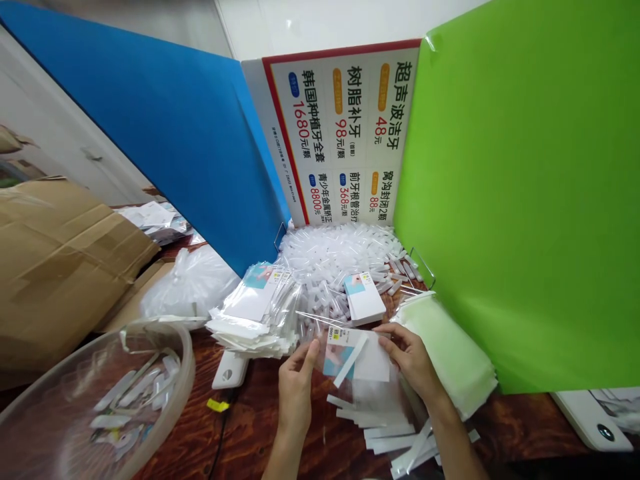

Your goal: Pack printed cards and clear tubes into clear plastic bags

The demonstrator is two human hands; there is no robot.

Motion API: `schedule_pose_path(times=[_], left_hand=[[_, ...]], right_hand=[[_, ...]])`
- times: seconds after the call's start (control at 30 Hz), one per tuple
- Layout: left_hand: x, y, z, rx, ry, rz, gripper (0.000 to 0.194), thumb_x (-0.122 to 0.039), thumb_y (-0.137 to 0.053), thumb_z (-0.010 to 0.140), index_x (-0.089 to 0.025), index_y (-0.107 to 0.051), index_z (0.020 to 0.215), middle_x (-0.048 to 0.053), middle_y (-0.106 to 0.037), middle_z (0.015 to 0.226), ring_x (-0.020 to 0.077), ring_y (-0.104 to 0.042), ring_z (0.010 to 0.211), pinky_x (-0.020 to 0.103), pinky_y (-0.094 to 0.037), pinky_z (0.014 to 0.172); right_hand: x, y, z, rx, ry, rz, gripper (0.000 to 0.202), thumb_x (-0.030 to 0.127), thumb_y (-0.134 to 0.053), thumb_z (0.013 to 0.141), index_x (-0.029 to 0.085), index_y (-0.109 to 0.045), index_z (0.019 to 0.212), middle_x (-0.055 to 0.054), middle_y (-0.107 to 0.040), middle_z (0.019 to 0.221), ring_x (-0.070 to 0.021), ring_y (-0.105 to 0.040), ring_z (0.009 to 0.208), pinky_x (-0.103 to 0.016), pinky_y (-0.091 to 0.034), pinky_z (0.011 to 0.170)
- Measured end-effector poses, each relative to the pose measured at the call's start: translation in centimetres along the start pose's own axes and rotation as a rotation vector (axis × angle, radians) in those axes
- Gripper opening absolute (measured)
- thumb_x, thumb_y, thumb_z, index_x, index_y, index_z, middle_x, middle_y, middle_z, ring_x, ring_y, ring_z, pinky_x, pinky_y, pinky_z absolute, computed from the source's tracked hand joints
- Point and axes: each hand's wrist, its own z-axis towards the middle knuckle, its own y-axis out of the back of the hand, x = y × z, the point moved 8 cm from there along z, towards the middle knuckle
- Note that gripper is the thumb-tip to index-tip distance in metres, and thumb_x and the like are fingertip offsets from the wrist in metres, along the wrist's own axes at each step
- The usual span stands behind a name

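My left hand (296,383) pinches the left edge of a clear plastic bag (385,393) with thumb and fingers. My right hand (413,353) has its fingers closed on the upper right edge of that bag. A printed card (374,363), part blue and part white, shows within the bag, and a narrow white strip (350,363) lies slanted across it. Below the hands, several white strips (380,437) are fanned on the table. Just beyond sits a small stack of cards (367,300). Clear bags in a pale green-looking stack (445,353) lie beside my right wrist.
Filled card packets (257,313) are piled at left, before a heap of small translucent tubes (340,250). Blue (165,120) and green (520,187) panels and a printed board (345,133) wall the area. A clear tub (185,373) and cardboard box (65,260) stand left.
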Motion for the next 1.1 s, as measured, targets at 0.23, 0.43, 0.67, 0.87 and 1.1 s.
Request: schedule_pose_path(times=[0.23, 0.43, 0.67, 0.87, 1.1], left_hand=[[-0.2, 0.1, 0.1, 0.009, 0.040, -0.042, 0.048, -0.055, -0.075, 0.075, -0.015, -0.079, 0.100, 0.010, -0.080, 0.096, 0.0269, -0.074, 0.093, 0.036, -0.057, 0.087], [-0.7, -1.0, 0.0, 0.110, -0.019, 0.196, 0.041, -0.054, -0.075, 0.074, -0.014, -0.080, 0.085, 0.009, -0.080, 0.088, 0.0265, -0.073, 0.086, 0.034, -0.057, 0.082], [-2.5, -2.2, -0.4, 0.273, 0.029, 0.265, 0.053, -0.061, -0.078, 0.066, -0.012, -0.077, 0.085, 0.013, -0.079, 0.084, 0.0304, -0.073, 0.083, 0.037, -0.057, 0.077], [-14.3, 7.1, 6.2, -0.100, -0.331, 0.486, 0.079, -0.057, -0.078, 0.065, -0.019, -0.058, 0.131, 0.005, -0.075, 0.088, 0.0252, -0.069, 0.081, 0.037, -0.055, 0.075], [-18.6, 7.7, 10.1, -0.306, -0.727, 1.322, 0.029, -0.040, -0.061, 0.084, -0.018, -0.074, 0.099, 0.019, -0.068, 0.106, 0.0360, -0.059, 0.096, 0.049, -0.046, 0.085]], right_hand=[[-0.3, -1.1, 0.6, -0.042, -0.030, 0.114, 0.035, 0.050, -0.072, 0.080, 0.018, -0.072, 0.094, 0.003, -0.057, 0.063, -0.0088, -0.038, 0.045, -0.021, -0.027, 0.039], [-0.1, -3.3, 0.6, 0.028, -0.019, 0.313, 0.027, 0.041, -0.071, 0.084, 0.020, -0.064, 0.100, 0.006, -0.054, 0.059, -0.0090, -0.044, 0.046, -0.021, -0.036, 0.045], [0.5, -6.2, 0.3, 0.096, -0.051, 0.604, 0.033, 0.038, -0.072, 0.081, 0.025, -0.055, 0.106, 0.005, -0.053, 0.071, -0.0101, -0.046, 0.053, -0.022, -0.040, 0.051], [3.3, -2.4, 4.6, -0.071, 0.285, -0.259, 0.018, 0.034, -0.054, 0.091, 0.020, -0.065, 0.094, -0.004, -0.063, 0.086, -0.0190, -0.059, 0.074, -0.031, -0.049, 0.068], [2.2, -1.1, 8.1, -0.347, 0.314, -0.877, 0.025, 0.037, -0.057, 0.092, 0.015, -0.068, 0.096, -0.018, -0.064, 0.099, -0.0355, -0.056, 0.100, -0.051, -0.043, 0.092]])
